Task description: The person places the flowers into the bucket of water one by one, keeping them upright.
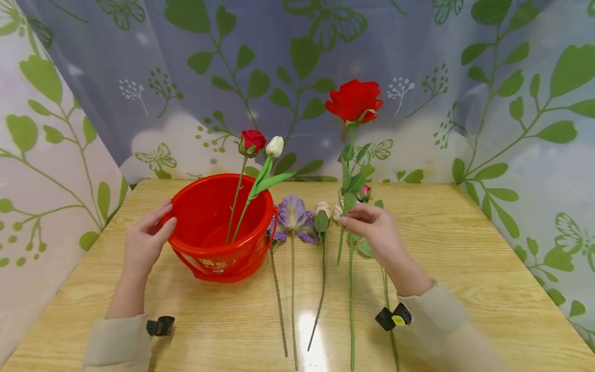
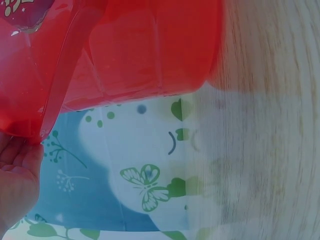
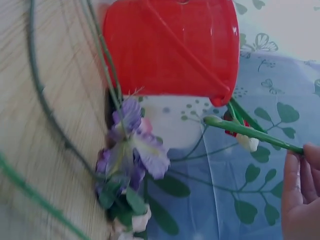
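A red plastic bucket (image 1: 218,258) stands on the table's left side, and my left hand (image 1: 145,237) grips its left rim between thumb and fingers. Inside lean a red rose (image 1: 252,142) and a white tulip (image 1: 275,146), their heads above the rim. My right hand (image 1: 378,232) pinches the stem of a large red rose (image 1: 355,101), held upright above the table to the bucket's right. In the right wrist view, the cut end of that stem (image 3: 250,134) points toward the bucket. The left fingertips are partly hidden behind the rim in the left wrist view.
Right of the bucket, several flowers lie with stems toward me: a purple iris (image 1: 294,214), a pale rose (image 1: 323,211) and a pink rosebud (image 1: 364,192) among them. A patterned curtain (image 1: 409,46) hangs behind the wooden table (image 1: 465,258).
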The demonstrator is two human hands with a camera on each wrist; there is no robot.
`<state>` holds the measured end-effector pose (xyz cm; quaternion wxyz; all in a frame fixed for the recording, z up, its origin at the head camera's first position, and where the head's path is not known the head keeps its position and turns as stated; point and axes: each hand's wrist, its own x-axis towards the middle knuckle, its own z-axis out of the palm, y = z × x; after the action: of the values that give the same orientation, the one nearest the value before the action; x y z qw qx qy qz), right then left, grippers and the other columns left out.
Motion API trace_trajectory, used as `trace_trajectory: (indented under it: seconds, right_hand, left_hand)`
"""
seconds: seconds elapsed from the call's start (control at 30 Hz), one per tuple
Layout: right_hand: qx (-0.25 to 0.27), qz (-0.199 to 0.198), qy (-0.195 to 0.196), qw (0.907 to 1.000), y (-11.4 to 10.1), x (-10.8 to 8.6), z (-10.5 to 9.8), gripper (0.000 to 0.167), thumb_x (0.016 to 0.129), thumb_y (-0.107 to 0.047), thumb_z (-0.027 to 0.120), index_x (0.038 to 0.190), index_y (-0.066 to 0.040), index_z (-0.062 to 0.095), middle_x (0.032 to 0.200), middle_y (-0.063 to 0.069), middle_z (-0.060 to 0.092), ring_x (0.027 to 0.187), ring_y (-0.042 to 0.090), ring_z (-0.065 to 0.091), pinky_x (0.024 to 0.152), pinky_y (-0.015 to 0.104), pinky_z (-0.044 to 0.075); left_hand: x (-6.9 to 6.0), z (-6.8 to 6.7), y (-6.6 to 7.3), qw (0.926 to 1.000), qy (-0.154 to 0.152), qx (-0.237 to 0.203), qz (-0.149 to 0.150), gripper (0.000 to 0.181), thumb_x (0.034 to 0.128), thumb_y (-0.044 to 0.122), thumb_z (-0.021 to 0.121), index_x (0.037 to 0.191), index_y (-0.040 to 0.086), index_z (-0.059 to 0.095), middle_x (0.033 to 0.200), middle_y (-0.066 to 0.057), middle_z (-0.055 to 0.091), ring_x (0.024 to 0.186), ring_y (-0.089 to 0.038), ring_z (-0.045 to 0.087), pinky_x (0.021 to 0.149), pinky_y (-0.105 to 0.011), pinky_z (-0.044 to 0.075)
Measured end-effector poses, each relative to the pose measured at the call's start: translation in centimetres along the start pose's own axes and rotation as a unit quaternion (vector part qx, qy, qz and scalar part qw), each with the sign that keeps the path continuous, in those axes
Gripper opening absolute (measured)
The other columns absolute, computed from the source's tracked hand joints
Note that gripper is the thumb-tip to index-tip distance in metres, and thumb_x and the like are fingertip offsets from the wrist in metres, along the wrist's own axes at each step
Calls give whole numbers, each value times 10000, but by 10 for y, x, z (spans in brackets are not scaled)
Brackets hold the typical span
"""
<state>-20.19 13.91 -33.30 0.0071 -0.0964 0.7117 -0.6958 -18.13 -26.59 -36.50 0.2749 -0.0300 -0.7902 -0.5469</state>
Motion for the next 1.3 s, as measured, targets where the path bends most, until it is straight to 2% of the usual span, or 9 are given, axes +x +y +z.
trace_trajectory:
  seconds: [0.07, 0.27, 0.4, 0.53, 0.67, 0.83, 0.97, 1.1, 1.3]
  right_hand:
    - [68, -132, 44, 9999, -1, 3, 6, 93, 786, -53, 658, 860, -60, 602, 781, -8, 601, 721, 141, 598, 687, 294, 513]
    - [59, -323, 93, 9994, -8, 13, 22, 174, 790, -82, 661, 863, 58, 588, 752, -18, 625, 699, 161, 598, 673, 303, 512]
    - [247, -320, 112, 9991, -15, 19, 35, 118, 791, -74, 657, 857, 15, 613, 764, -24, 636, 708, 149, 600, 686, 288, 510]
    - [763, -401, 114, 9962, -24, 23, 50, 98, 802, -25, 629, 897, -13, 607, 791, 10, 625, 736, 147, 605, 701, 284, 511]
    - [1284, -416, 101, 9908, -34, 26, 65, 162, 803, 11, 612, 961, 4, 579, 819, 47, 591, 768, 158, 609, 738, 301, 506]
    - [1417, -450, 54, 9889, -46, 33, 82, 198, 811, 21, 597, 1006, 35, 563, 832, 46, 577, 742, 126, 601, 729, 288, 507]
    - [1666, -562, 44, 9844, -51, 41, 97, 147, 820, 17, 589, 962, -18, 579, 810, 25, 578, 700, 111, 595, 700, 273, 512]
    - [1983, -772, 56, 9771, -52, 49, 114, 131, 820, 53, 571, 903, -48, 588, 774, 23, 574, 676, 122, 590, 739, 355, 509]
    - [1556, -1076, -91, 9819, -48, 57, 137, 141, 806, 73, 579, 939, 33, 553, 818, 86, 586, 744, 224, 587, 738, 408, 503]
  left_hand:
    - [0, 0, 0, 10000, -7, -9, -7, 322, 818, 20, 603, 1116, -95, 564, 1173, -79, 564, 1062, -35, 499, 791, -120, 425]
    - [0, -1, 1, 10000, -53, -38, -58, 333, 814, 14, 606, 1130, -79, 562, 1188, -91, 551, 1077, -38, 490, 800, -127, 421]
    - [1, -1, 0, 9999, -88, -58, -23, 336, 817, 23, 605, 1132, -84, 558, 1191, -81, 550, 1079, -40, 487, 800, -121, 421]
    - [2, -2, -1, 9999, -73, -77, 18, 334, 822, 34, 602, 1125, -98, 555, 1184, -68, 557, 1074, -41, 491, 797, -114, 421]
    - [2, -4, -2, 10000, -16, -38, 41, 326, 820, 33, 605, 1112, -104, 561, 1172, -54, 567, 1068, -39, 496, 799, -119, 421]
    - [2, -4, -2, 10000, 6, 21, 45, 325, 815, 26, 609, 1111, -99, 565, 1169, -52, 568, 1067, -35, 496, 792, -117, 422]
    - [1, -3, -2, 10000, 3, -16, 45, 325, 812, 23, 611, 1113, -93, 567, 1170, -62, 567, 1065, -31, 496, 791, -116, 423]
    - [1, -2, -3, 9999, -16, -142, 38, 322, 812, 15, 609, 1111, -95, 567, 1173, -78, 563, 1072, -42, 494, 791, -122, 426]
    - [0, -2, -3, 9999, -25, -123, 29, 328, 817, 31, 608, 1116, -96, 564, 1177, -78, 562, 1081, -50, 490, 790, -120, 425]
